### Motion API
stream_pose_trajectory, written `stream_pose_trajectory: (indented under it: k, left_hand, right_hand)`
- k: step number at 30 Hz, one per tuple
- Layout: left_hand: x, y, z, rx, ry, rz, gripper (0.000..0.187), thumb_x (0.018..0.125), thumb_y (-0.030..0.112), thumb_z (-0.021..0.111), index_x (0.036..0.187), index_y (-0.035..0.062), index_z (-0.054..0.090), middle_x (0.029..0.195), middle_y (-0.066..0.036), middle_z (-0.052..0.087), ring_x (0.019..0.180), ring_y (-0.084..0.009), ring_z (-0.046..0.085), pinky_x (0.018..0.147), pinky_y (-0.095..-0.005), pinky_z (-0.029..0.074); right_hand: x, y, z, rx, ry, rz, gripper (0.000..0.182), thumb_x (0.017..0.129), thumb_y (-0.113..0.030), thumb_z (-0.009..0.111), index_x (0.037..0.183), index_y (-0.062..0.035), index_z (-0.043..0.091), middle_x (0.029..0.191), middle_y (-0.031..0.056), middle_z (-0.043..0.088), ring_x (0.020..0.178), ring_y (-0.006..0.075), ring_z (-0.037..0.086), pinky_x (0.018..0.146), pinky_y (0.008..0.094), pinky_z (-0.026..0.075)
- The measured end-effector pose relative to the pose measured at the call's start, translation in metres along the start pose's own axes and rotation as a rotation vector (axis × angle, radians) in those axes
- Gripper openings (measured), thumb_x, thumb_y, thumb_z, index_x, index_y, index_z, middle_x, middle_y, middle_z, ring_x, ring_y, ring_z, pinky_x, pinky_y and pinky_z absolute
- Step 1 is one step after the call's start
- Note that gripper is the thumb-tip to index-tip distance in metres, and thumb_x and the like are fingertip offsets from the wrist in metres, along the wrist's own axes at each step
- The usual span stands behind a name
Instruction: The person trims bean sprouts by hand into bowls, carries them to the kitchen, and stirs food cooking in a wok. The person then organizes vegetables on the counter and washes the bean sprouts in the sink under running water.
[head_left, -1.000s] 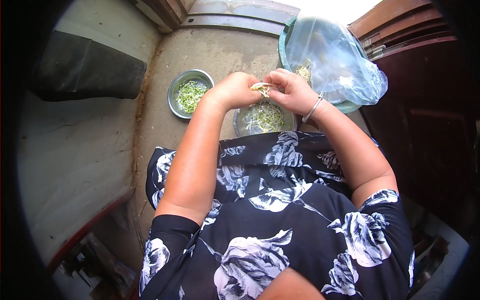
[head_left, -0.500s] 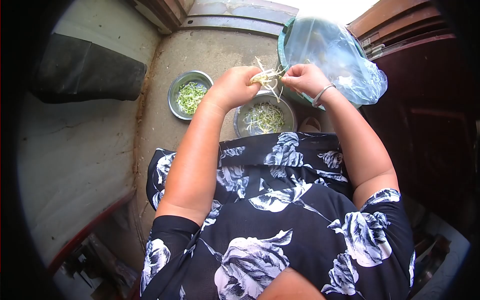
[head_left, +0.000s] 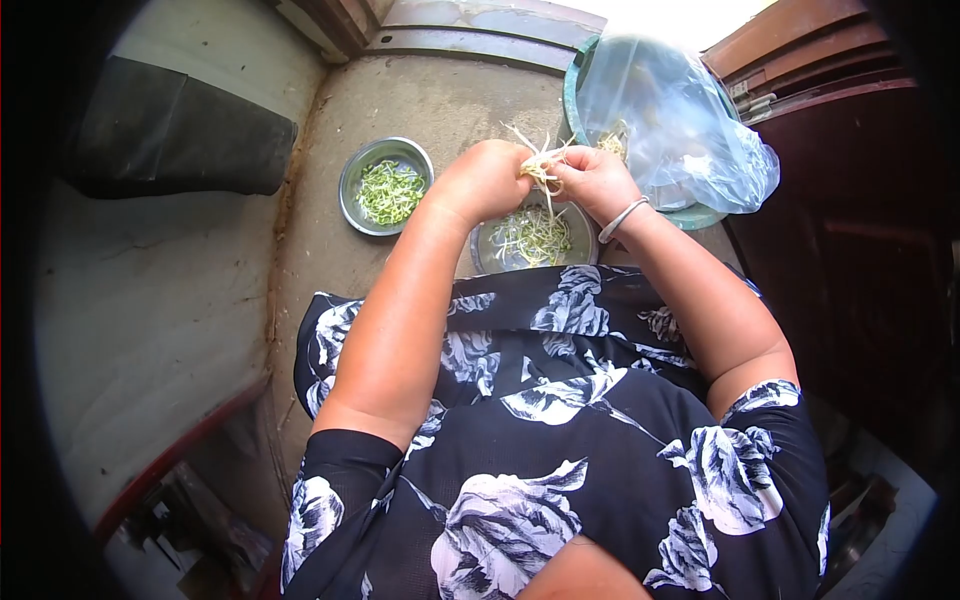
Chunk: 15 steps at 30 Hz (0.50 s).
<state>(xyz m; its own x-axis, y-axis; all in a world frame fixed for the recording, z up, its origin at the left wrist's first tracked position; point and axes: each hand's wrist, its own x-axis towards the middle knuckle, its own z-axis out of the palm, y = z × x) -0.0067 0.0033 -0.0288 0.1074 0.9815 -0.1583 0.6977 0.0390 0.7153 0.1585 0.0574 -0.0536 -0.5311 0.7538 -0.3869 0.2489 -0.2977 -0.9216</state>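
A small bunch of pale bean sprouts [head_left: 540,168] sticks out of my left hand [head_left: 488,180], whose fingers are wrapped round it. Close against it, my right hand [head_left: 597,182] pinches at the strands with thumb and forefinger; a bracelet sits on that wrist. Below both hands is a metal bowl [head_left: 483,245] with more white and green sprouts in it, its far rim partly hidden by the hands. Farther left, a second metal bowl [head_left: 351,212] holds short green-tipped sprouts [head_left: 390,192].
At the upper right stands a green tub [head_left: 572,95] with a clear plastic bag [head_left: 655,110] over it. A wall with a dark padded piece [head_left: 185,130] runs along the left. A door sill [head_left: 475,50] crosses the far end, and a dark red panel [head_left: 850,230] is on the right.
My right hand has moved left and slightly down, from beside the tub to the sprouts in my left hand. My left hand has shifted slightly right and still grips the bunch.
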Motion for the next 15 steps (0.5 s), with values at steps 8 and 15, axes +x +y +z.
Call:
stream_pose_trajectory:
  k: [8,15]
  left_hand:
    - [0.001,0.000,-0.002,0.022,-0.119,-0.103,0.021,0.074,0.014,0.054,0.089,0.0032,0.063,0.082,-0.020,0.063,0.078,-0.0341,0.061,0.072,-0.0396,0.047]
    - [0.000,0.000,-0.002,0.101,-0.165,-0.086,0.022,0.072,0.016,0.058,0.090,0.0037,0.064,0.086,-0.022,0.063,0.084,-0.0361,0.061,0.076,-0.0404,0.047]
  right_hand:
    - [-0.015,-0.027,0.000,-0.672,0.230,-0.550,0.007,0.076,-0.012,0.063,0.082,-0.0082,0.063,0.076,0.0081,0.060,0.067,0.0225,0.060,0.061,0.0308,0.048]
    - [-0.024,-0.032,0.008,-0.912,0.119,-0.952,0.013,0.069,-0.010,0.066,0.081,-0.0115,0.061,0.086,0.0056,0.056,0.082,0.0252,0.055,0.072,0.0341,0.047]
